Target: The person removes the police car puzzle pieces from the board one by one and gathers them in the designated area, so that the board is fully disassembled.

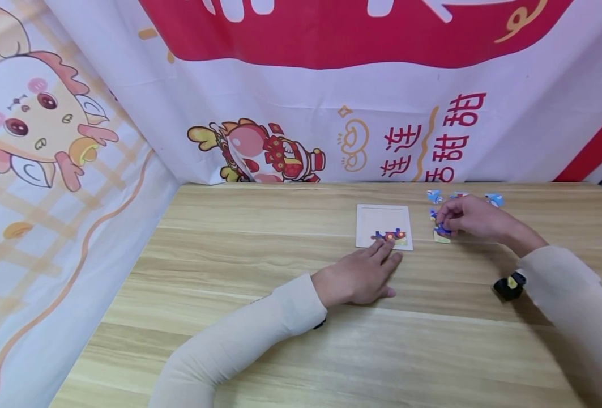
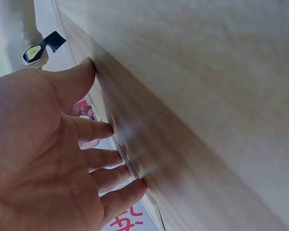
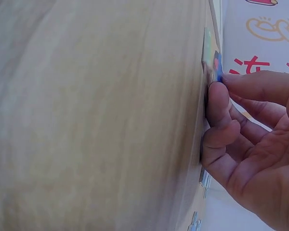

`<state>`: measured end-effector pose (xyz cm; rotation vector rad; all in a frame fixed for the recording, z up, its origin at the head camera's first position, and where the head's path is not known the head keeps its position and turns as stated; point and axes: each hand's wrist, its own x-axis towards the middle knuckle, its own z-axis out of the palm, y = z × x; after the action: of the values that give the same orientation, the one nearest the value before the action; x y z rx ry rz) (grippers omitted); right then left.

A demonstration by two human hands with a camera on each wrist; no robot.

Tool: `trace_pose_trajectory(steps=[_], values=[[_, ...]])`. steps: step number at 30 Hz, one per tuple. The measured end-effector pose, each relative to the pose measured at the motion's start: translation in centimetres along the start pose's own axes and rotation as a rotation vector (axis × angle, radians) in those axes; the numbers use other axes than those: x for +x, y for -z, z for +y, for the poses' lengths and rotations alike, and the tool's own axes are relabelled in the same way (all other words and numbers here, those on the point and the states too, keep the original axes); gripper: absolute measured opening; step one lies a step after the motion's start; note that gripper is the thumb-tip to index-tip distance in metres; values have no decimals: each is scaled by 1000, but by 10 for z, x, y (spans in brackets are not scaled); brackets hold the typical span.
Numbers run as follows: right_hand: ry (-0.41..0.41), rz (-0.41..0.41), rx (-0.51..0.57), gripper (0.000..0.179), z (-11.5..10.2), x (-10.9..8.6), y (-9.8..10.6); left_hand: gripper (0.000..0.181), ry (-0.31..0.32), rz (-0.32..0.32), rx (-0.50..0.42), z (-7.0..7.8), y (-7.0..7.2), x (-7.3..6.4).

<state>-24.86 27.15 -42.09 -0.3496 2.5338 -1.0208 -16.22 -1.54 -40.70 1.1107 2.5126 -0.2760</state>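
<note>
A square white puzzle tray (image 1: 367, 218) lies near the back of the table, with several joined jigsaw pieces (image 1: 389, 236) along its lower right. My left hand (image 1: 363, 275) rests at the tray's near edge, fingers extended and fingertips over the rim beside those pieces. In the left wrist view its fingers (image 2: 103, 159) are spread and relaxed. To the right of the tray, my right hand (image 1: 476, 218) pinches a blue jigsaw piece (image 3: 218, 65) between thumb and forefinger. The other fingers curl close to the table. Partly under this hand lies a pale green-edged piece (image 1: 442, 238).
Loose blue-and-white jigsaw pieces (image 1: 434, 196) lie behind and around my right hand, one (image 1: 494, 199) farther right. The wood-grain table (image 1: 219, 272) ends at a printed cloth backdrop (image 1: 301, 102). Black wrist gear (image 1: 508, 287) hangs below the right sleeve.
</note>
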Motion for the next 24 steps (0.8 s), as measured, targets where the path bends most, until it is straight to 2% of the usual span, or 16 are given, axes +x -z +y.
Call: trace_pose_trajectory(steps=[12, 17, 24], values=[[-6, 31, -43, 15, -4, -2, 1, 76, -10, 12, -7, -1, -1, 0], [43, 59, -101, 15, -17, 1, -5, 76, -13, 24, -17, -2, -2, -1], [102, 26, -42, 13, -43, 10, -20, 77, -27, 54, -64, -4, -1, -2]])
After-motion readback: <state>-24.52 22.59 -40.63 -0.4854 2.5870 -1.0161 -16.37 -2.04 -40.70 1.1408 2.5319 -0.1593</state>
